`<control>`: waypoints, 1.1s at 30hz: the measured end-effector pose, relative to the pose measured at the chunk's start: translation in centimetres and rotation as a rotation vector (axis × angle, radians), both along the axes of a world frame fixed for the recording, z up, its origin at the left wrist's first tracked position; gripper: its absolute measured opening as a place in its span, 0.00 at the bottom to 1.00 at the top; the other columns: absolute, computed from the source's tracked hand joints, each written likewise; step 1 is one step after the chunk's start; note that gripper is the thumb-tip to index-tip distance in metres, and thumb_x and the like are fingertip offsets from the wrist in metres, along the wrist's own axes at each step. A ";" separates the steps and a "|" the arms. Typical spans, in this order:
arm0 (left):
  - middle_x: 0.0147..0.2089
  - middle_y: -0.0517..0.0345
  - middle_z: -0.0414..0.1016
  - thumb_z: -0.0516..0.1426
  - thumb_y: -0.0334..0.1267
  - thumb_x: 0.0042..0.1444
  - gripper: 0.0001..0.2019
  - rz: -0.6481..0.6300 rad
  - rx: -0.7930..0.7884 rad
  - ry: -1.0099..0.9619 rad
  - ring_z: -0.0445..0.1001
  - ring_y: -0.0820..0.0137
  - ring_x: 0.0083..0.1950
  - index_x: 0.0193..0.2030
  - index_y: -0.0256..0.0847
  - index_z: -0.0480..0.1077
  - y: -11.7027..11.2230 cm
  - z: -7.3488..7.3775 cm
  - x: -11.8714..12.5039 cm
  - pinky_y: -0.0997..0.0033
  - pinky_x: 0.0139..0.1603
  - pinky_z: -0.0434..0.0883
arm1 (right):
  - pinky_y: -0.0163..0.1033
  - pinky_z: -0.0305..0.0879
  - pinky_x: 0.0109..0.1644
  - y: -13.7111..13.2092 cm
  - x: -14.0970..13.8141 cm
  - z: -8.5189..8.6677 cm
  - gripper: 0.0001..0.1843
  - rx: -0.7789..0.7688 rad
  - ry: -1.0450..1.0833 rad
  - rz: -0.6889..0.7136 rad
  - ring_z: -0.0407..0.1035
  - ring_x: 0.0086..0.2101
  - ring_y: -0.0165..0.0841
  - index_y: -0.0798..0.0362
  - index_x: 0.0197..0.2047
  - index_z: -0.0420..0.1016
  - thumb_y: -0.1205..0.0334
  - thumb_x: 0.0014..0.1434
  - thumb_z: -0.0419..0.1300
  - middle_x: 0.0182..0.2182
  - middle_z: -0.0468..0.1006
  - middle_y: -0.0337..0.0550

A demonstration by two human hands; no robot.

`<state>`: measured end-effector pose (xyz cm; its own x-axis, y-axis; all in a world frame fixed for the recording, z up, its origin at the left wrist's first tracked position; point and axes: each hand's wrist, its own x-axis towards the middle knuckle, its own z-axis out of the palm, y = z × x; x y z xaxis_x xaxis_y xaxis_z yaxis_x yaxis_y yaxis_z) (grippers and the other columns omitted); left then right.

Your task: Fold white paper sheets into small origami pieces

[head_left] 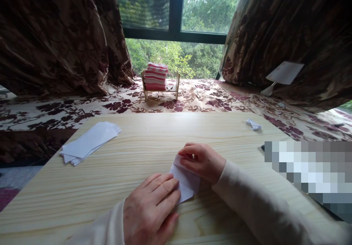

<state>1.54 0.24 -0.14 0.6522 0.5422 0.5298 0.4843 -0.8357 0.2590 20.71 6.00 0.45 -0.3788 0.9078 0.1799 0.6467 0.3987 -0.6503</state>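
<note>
A creased white sheet of paper [185, 181] lies on the pale wooden table in front of me, its far part bent up. My left hand [154, 204] rests palm down at the paper's left edge, with the fingers stretched out over it. At the far corner, my right hand [202, 162] pinches the paper between thumb and fingers. The right fingertips partly cover that corner. A loose stack of white paper strips [90, 142] lies at the table's left side. Near the far right corner is a small folded piece of white paper [253, 124].
Behind the table [137, 146], a flowered cloth carries a small wooden rack [177, 85] with folded pink-and-white cloths [156, 77]. A white lamp [284, 73] stands at the back right. Patterned curtains [55, 36] frame the window. The table's right edge holds a pixelated object [305, 171].
</note>
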 end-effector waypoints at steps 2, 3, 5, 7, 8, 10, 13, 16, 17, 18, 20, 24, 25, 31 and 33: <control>0.47 0.56 0.72 0.50 0.32 0.52 0.14 -0.004 -0.009 0.002 0.66 0.67 0.51 0.44 0.42 0.69 0.1 -0.1 -0.1 0.63 0.53 0.63 | 0.30 0.57 0.28 -0.3 0.1 0.0 0.06 0.073 -0.022 0.028 0.62 0.25 0.26 0.55 0.29 0.73 0.70 0.49 0.55 0.26 0.70 0.40; 0.47 0.56 0.72 0.49 0.32 0.52 0.14 -0.002 -0.009 0.004 0.66 0.67 0.51 0.45 0.42 0.69 0.1 -0.1 -0.1 0.63 0.53 0.63 | 0.31 0.58 0.29 -0.6 0.2 0.0 0.06 0.114 -0.036 0.043 0.62 0.26 0.26 0.55 0.29 0.72 0.70 0.49 0.54 0.26 0.70 0.41; 0.47 0.55 0.72 0.49 0.33 0.53 0.14 0.000 0.001 0.008 0.66 0.66 0.51 0.44 0.42 0.69 0.2 -0.2 -0.2 0.62 0.52 0.63 | 0.32 0.58 0.31 -1.0 0.3 0.1 0.06 0.196 -0.074 0.071 0.63 0.28 0.28 0.55 0.29 0.71 0.71 0.50 0.53 0.26 0.71 0.42; 0.48 0.54 0.71 0.49 0.33 0.52 0.13 -0.002 0.016 0.015 0.66 0.66 0.51 0.43 0.42 0.69 0.3 -0.1 -0.2 0.62 0.51 0.64 | 0.32 0.59 0.33 -1.5 0.4 0.3 0.06 0.270 -0.114 0.107 0.63 0.29 0.29 0.55 0.30 0.70 0.71 0.52 0.52 0.27 0.72 0.42; 0.48 0.53 0.71 0.49 0.33 0.52 0.13 -0.001 0.022 0.020 0.66 0.66 0.51 0.42 0.42 0.70 0.3 -0.1 -0.3 0.62 0.50 0.64 | 0.33 0.58 0.34 -1.7 0.3 0.4 0.06 0.302 -0.131 0.123 0.63 0.30 0.29 0.55 0.30 0.69 0.72 0.52 0.52 0.27 0.72 0.42; 0.48 0.53 0.71 0.50 0.32 0.50 0.13 0.008 0.031 0.030 0.66 0.65 0.50 0.41 0.41 0.70 0.3 0.0 -0.3 0.61 0.49 0.65 | 0.33 0.58 0.34 -2.1 0.1 0.7 0.07 0.353 -0.162 0.147 0.62 0.30 0.29 0.55 0.32 0.69 0.72 0.53 0.51 0.28 0.72 0.42; 0.48 0.53 0.70 0.51 0.32 0.48 0.13 0.018 0.015 0.022 0.65 0.64 0.51 0.41 0.41 0.70 0.3 0.0 -0.3 0.61 0.49 0.65 | 0.35 0.56 0.35 -2.7 -0.2 1.0 0.10 0.405 -0.213 0.163 0.60 0.30 0.30 0.54 0.35 0.70 0.71 0.54 0.49 0.29 0.72 0.42; 0.49 0.53 0.70 0.50 0.32 0.48 0.16 0.022 -0.021 0.015 0.64 0.63 0.52 0.44 0.41 0.69 0.2 -0.1 -0.2 0.60 0.50 0.64 | 0.36 0.55 0.35 -3.0 -0.4 1.1 0.10 0.439 -0.270 0.171 0.59 0.30 0.30 0.53 0.33 0.71 0.69 0.56 0.48 0.27 0.71 0.42; 0.49 0.53 0.70 0.50 0.32 0.47 0.16 0.024 -0.028 0.019 0.64 0.63 0.52 0.44 0.41 0.69 0.2 -0.1 -0.2 0.60 0.50 0.63 | 0.36 0.55 0.35 -3.1 -0.3 1.2 0.11 0.451 -0.288 0.170 0.59 0.30 0.31 0.53 0.32 0.71 0.69 0.57 0.48 0.26 0.70 0.42; 0.49 0.53 0.70 0.50 0.32 0.47 0.16 0.026 -0.030 0.025 0.64 0.63 0.51 0.44 0.41 0.69 0.2 -0.1 -0.2 0.60 0.50 0.63 | 0.36 0.55 0.36 -3.2 -0.3 1.2 0.11 0.467 -0.302 0.163 0.59 0.31 0.31 0.53 0.31 0.72 0.68 0.57 0.48 0.26 0.70 0.42; 0.48 0.54 0.70 0.50 0.32 0.47 0.15 0.029 -0.027 0.039 0.64 0.63 0.51 0.43 0.42 0.69 0.1 -0.1 -0.1 0.59 0.50 0.63 | 0.37 0.55 0.38 -3.4 -0.2 1.1 0.11 0.509 -0.309 0.146 0.59 0.34 0.32 0.53 0.31 0.72 0.68 0.58 0.49 0.27 0.71 0.42; 0.48 0.54 0.70 0.50 0.32 0.48 0.15 0.034 -0.021 0.053 0.64 0.64 0.51 0.43 0.42 0.69 0.1 -0.1 -0.1 0.59 0.50 0.61 | 0.39 0.55 0.39 -4.1 0.0 0.8 0.11 0.562 -0.301 0.134 0.59 0.37 0.33 0.54 0.33 0.72 0.68 0.59 0.48 0.31 0.73 0.42; 0.48 0.54 0.70 0.50 0.32 0.48 0.15 0.033 -0.023 0.053 0.64 0.64 0.51 0.44 0.42 0.68 0.1 -0.1 -0.1 0.59 0.50 0.61 | 0.39 0.55 0.39 -4.2 -0.1 0.7 0.12 0.565 -0.307 0.135 0.59 0.37 0.33 0.54 0.33 0.72 0.68 0.59 0.48 0.31 0.73 0.42; 0.47 0.52 0.69 0.50 0.33 0.49 0.14 0.027 -0.044 0.038 0.64 0.65 0.49 0.43 0.41 0.69 0.1 0.1 -0.1 0.61 0.49 0.62 | 0.39 0.56 0.37 -4.4 -0.2 0.2 0.11 0.554 -0.341 0.153 0.60 0.35 0.33 0.56 0.34 0.72 0.66 0.59 0.49 0.29 0.73 0.43; 0.45 0.52 0.68 0.50 0.33 0.49 0.14 0.035 -0.049 0.027 0.64 0.65 0.48 0.42 0.41 0.69 0.1 0.1 -0.1 0.61 0.49 0.63 | 0.39 0.56 0.37 -4.5 -0.1 0.2 0.12 0.553 -0.330 0.155 0.60 0.35 0.33 0.56 0.34 0.72 0.67 0.60 0.48 0.30 0.73 0.44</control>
